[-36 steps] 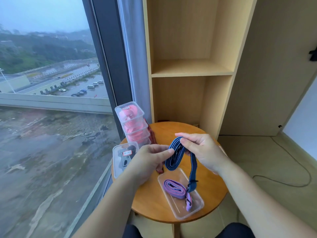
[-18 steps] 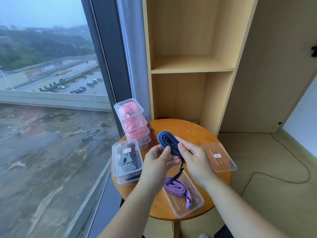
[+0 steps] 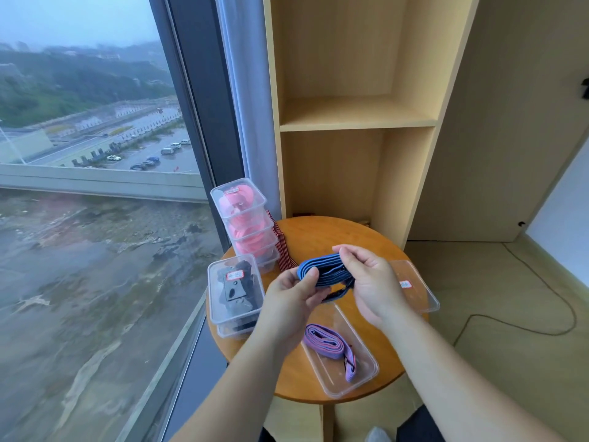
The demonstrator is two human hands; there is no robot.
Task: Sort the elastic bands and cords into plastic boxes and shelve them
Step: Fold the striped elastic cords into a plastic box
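A flat, looped blue elastic band [image 3: 322, 272] is pinched by the left hand [image 3: 288, 303] and right hand [image 3: 371, 280], with a clear plastic box [image 3: 331, 378] at six o'clock.

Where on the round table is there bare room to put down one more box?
Bare wood lies at the back of the table, between the red striped band and the shelf unit. The shelf board is bare too. The pink stack and black-filled box crowd the left; the lid and open box fill right and front.
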